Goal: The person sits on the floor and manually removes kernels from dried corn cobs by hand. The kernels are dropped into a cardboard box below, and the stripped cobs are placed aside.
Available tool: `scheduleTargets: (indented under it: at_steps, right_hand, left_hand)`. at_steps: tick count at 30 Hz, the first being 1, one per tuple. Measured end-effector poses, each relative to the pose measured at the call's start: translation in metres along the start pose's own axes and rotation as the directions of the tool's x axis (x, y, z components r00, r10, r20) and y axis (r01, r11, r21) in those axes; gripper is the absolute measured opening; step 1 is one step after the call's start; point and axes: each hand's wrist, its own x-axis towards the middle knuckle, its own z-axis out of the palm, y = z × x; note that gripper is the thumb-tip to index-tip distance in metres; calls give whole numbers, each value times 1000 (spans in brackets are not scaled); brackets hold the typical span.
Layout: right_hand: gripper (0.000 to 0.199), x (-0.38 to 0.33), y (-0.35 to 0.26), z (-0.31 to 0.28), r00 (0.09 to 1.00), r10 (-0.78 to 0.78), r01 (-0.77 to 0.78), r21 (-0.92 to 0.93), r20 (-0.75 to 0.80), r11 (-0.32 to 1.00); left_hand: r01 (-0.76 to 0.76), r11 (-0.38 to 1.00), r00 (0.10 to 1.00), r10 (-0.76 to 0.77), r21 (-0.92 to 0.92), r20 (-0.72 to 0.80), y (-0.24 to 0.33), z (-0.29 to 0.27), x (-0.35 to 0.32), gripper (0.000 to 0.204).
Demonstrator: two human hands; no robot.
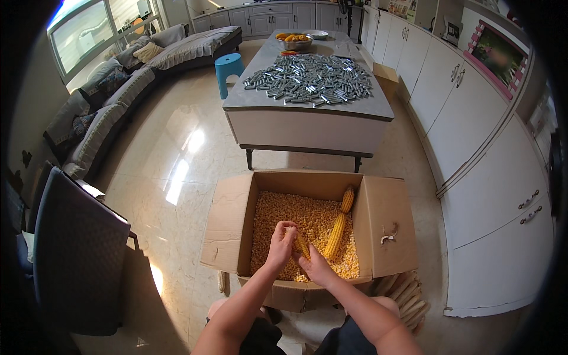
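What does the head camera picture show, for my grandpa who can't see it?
A person's left hand and right hand hold a yellow corn cob over loose yellow kernels in an open brown cardboard box, where two more yellow cobs lie. Beyond, shiny grey cylinders cover much of a grey-topped table.

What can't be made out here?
Head view:
- Held corncob: full outline hidden by left hand and right hand.
- Cardboard box: floor buried under kernels.
- Grey pile: single pieces too small to identify.
- Pink-framed picture: blurred.
- Dark object: cut off by right rim.
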Motion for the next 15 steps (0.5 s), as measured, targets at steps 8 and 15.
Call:
scheduleTargets:
  at_steps: [8, 15]
  right_hand:
    - [53, 5, -4, -12, 988, 131, -137, 67, 79, 988]
    - [58, 5, 5, -11, 987, 153, -147, -112, 51, 983]
  left_hand:
    - [127, 980, 991, -120, -156, 51, 3, -2, 6, 29]
    - [102, 989, 989, -112, 105, 99, 4, -1, 4, 29]
